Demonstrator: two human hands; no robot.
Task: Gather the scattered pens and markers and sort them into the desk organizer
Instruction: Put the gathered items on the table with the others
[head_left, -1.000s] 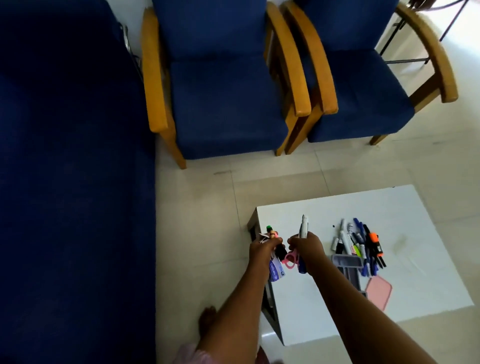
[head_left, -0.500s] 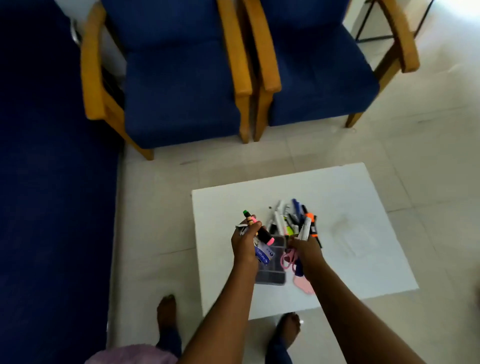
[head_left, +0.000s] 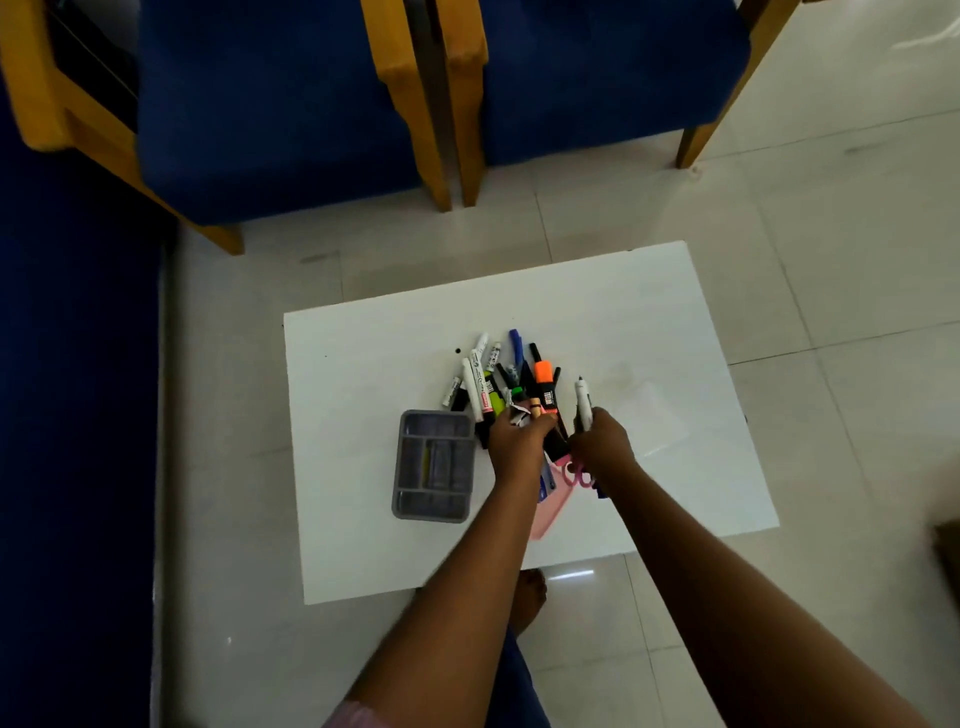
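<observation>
Grey plastic marks the goal: the desk organizer (head_left: 435, 465) lies flat on the white bench (head_left: 363, 545), its compartments nearly bare, just beside the left hand (head_left: 517, 439). That hand's grip is curled round a small bundle, with a green-capped and a peach-tipped marker poking out above the knuckles. The right hand (head_left: 602, 446) holds a white marker (head_left: 583, 404) upright in a narrow grip, and pink scissors (head_left: 581, 475) show just below it.

Beyond both hands lies the pile of pens and markers (head_left: 506, 376), fanned out and overlapping, an orange highlighter (head_left: 544, 379) on top. The step in hand is likely to bring the held pieces across to the organizer. Doing it well probably means setting them down one kind at a time, lengthwise in a long slot, rather than dropping the whole bundle, which could roll or bridge the dividers. A pink flat case (head_left: 553, 506) lies partly under the left forearm and may catch a sleeve or wrist.

Pale floor tiles (head_left: 831, 260) surround the bench; two blue armchairs (head_left: 270, 104) with wooden arms stand beyond it.
</observation>
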